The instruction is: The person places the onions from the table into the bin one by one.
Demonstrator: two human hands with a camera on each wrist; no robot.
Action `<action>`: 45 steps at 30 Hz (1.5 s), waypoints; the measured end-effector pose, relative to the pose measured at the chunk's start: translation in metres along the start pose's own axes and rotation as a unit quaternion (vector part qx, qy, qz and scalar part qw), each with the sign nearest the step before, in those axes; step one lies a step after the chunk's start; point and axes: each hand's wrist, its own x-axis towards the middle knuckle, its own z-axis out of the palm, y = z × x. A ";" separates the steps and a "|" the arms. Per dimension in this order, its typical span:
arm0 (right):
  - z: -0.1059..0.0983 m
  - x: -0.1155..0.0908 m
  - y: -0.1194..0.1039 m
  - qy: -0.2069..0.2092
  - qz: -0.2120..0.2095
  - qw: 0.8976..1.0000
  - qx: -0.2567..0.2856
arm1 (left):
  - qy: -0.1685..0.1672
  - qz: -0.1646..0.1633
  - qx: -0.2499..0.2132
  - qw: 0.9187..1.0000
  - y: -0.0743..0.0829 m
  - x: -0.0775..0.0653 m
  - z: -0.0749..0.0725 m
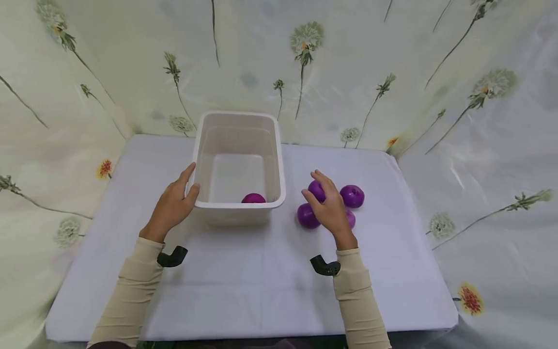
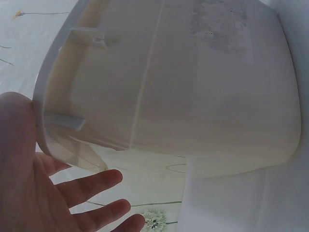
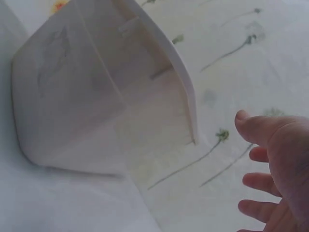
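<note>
A white plastic bin [image 1: 237, 205] stands upright on the table, with one magenta round thing [image 1: 253, 198] inside by its near wall. At the bin's near left corner, my left hand [image 1: 174, 203] touches the rim. Its thumb lies against the rim, and the other fingers stretch loosely along the outside in the left wrist view. To the right of the bin, my right hand [image 1: 328, 206] is over several glossy purple balls [image 1: 308, 216], some with a dimple like fruit. Its fingers are spread and loosely bent, partly hiding the balls; its palm holds nothing in the right wrist view.
A white cloth covers the table [image 1: 261, 300]. Behind it and at both sides hangs a pale curtain [image 1: 244, 63] printed with dandelions. A black curved camera mount sits on each wrist, over beige sleeves [image 1: 355, 286].
</note>
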 end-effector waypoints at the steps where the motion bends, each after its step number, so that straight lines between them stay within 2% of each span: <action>1: -0.001 -0.001 0.002 0.002 0.000 1.000 -0.001 | 0.001 -0.001 0.001 1.000 0.000 0.000 -0.001; 9: -0.005 -0.014 0.014 0.000 0.019 1.000 0.004 | 0.005 0.000 0.005 1.000 0.003 -0.004 -0.002; 32: -0.008 -0.035 0.037 0.012 0.005 1.000 -0.004 | 0.003 0.012 -0.008 1.000 0.005 -0.004 -0.001; 38: -0.007 -0.038 0.041 0.005 0.020 1.000 -0.001 | 0.000 0.010 -0.012 1.000 0.005 -0.004 -0.002; 45: -0.004 -0.044 0.046 -0.010 0.059 0.998 0.008 | -0.003 0.007 -0.015 1.000 0.005 -0.004 -0.001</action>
